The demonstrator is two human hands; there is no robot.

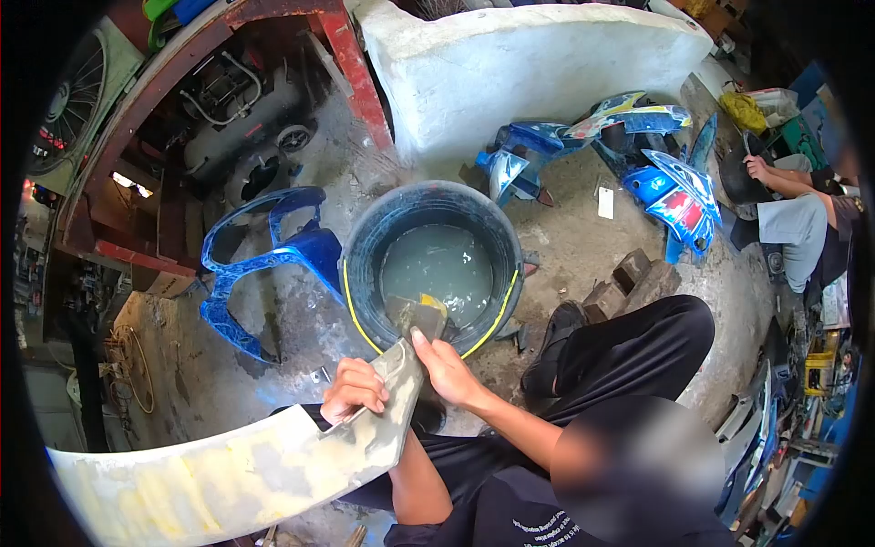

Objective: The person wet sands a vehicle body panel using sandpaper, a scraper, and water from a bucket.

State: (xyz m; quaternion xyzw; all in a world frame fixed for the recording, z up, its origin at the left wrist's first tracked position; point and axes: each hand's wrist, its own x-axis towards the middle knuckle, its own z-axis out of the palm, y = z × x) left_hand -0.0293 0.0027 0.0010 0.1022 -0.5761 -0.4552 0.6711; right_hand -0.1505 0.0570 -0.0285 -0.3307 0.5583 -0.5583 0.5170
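A long curved vehicle body panel (228, 469), patched white, yellow and grey, stretches from the lower left to the bucket's near side. My left hand (355, 390) is closed on its upper edge near the narrow end. My right hand (444, 372) is beside that end, its thumb pressed on a flat grey-brown piece (415, 315) with a yellow corner; most of its fingers are hidden behind. Whether this piece is separate from the panel is hard to tell. Just beyond, a black bucket (355, 223) with a yellow-covered handle holds cloudy grey water (437, 269).
A blue frame-shaped fairing (314, 251) lies left of the bucket. More blue fairings (674, 201) lie to the right, near wooden blocks (629, 287). A white slab-like object (538, 73) stands behind. Another person (797, 214) sits at far right. A compressor (241, 118) stands upper left.
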